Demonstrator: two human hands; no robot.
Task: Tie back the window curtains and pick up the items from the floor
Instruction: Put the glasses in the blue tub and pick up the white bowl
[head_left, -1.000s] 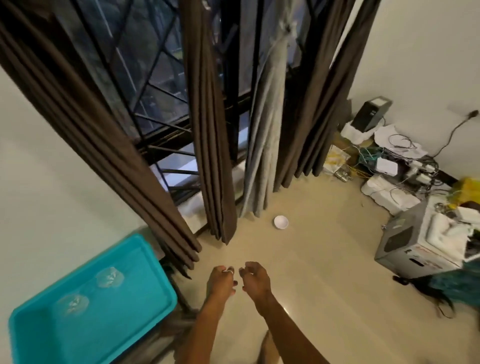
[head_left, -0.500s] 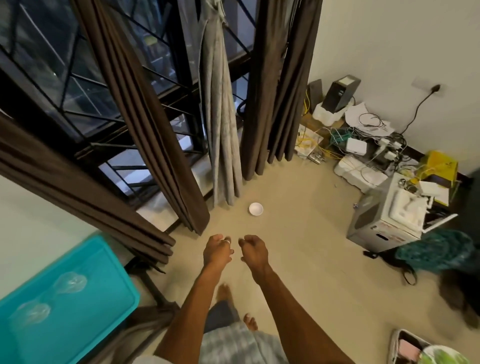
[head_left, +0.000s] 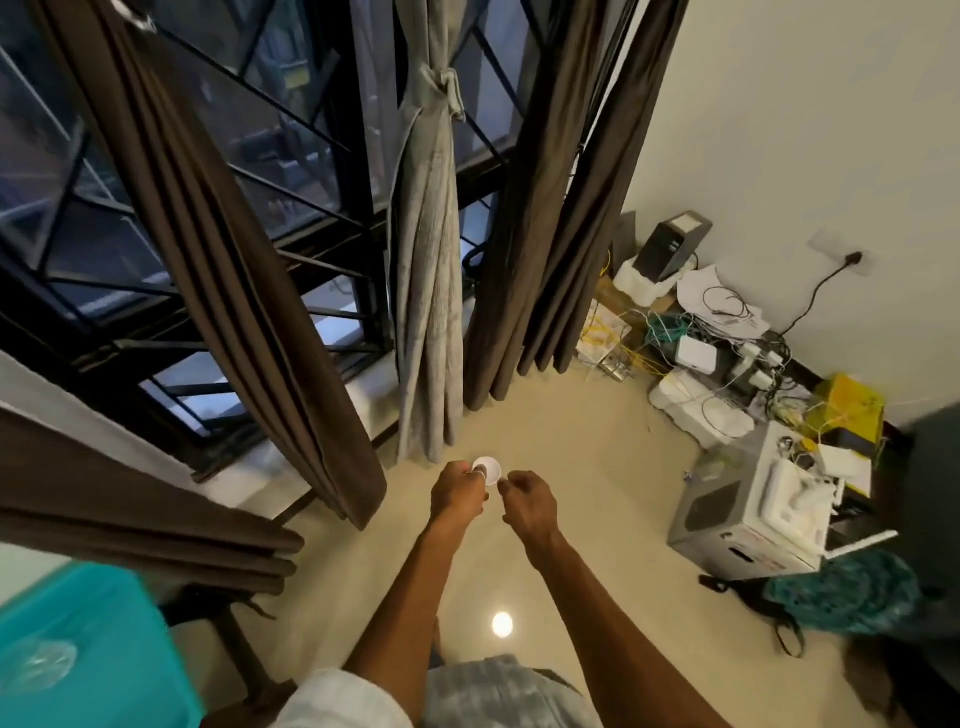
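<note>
The left hand (head_left: 460, 491) and right hand (head_left: 527, 501) are reaching out side by side over the floor (head_left: 597, 519), slightly apart, fingers curling in and gripping nothing visible. A white cup (head_left: 491, 467) is lying at the foot of the grey curtain (head_left: 428, 312), peeking past the left hand. That curtain is hanging knotted between brown curtains (head_left: 249, 291).

White cup (head_left: 491, 466) on beige floor (head_left: 597, 493)

Home room: curtains (head_left: 426, 270), barred window (head_left: 291, 171), cluttered floor (head_left: 597, 519).
</note>
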